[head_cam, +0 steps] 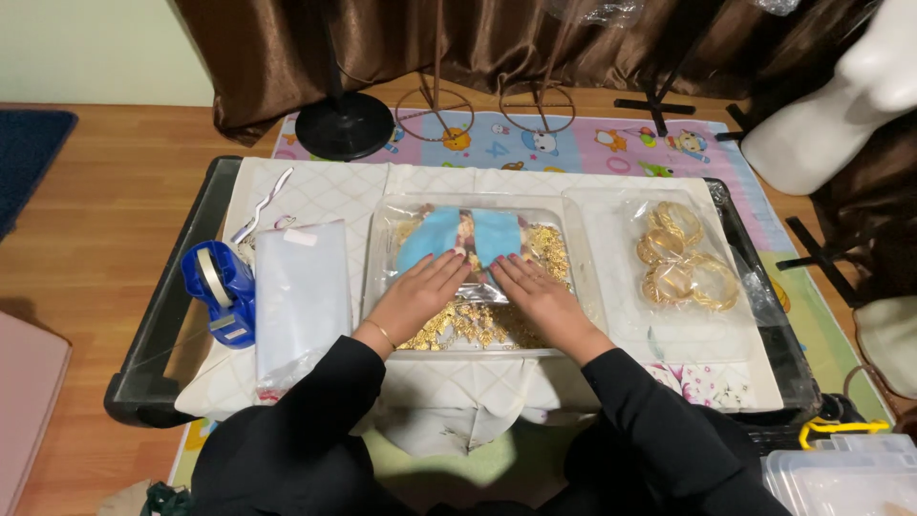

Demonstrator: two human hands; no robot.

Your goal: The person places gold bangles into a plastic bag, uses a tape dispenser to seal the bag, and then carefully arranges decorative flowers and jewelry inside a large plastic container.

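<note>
warm, even indoor light, sharp focus; mild glare on the clear plastic tray.

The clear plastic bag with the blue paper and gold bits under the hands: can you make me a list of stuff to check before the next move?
1. Both hands on the bag: ok. The left hand and right hand press flat on the clear plastic bag with blue paper and gold pieces.
2. Bag lies flat on the white quilted cloth: ok.
3. Bag sealed: cannot tell.
4. Blue tape dispenser close by: ok, beside the left arm.
5. Stack of empty clear bags ready: ok, left of the hands.
6. Gold bangles in their clear wrap out of the way: ok, off to the right.
</note>
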